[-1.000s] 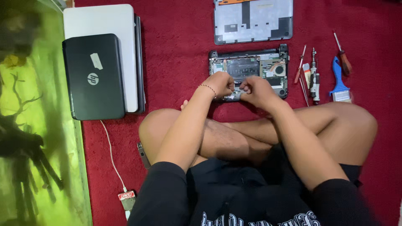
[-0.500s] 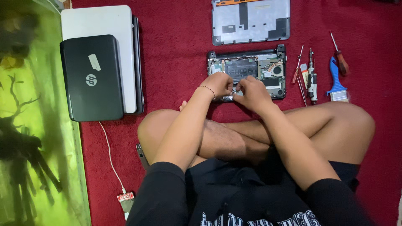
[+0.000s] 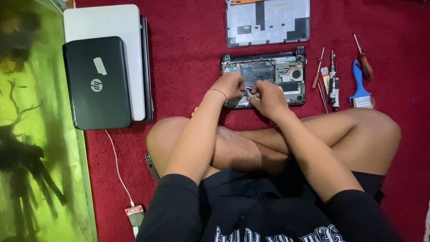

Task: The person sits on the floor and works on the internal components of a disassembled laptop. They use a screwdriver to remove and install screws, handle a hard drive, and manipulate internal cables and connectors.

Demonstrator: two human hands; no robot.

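Note:
An opened small laptop base (image 3: pixel 286 71) lies on the red carpet in front of my crossed legs, its circuit board and fan exposed. My left hand (image 3: pixel 229 86) and my right hand (image 3: pixel 267 97) meet over its near left edge, fingers pinched on a small part between them. What exactly they pinch is hidden by the fingers. A thin bracelet sits on my left wrist.
The removed grey bottom cover (image 3: pixel 268 21) lies beyond the base. Screwdrivers (image 3: pixel 363 59), a small metal tool (image 3: pixel 333 83) and a blue brush (image 3: pixel 358 87) lie at right. A black laptop (image 3: pixel 97 83) on a white one (image 3: pixel 107 27) sits left, with a white cable (image 3: pixel 117 166).
Both hands stay at the base's near left edge, shifting only slightly; the camera view has drifted a little.

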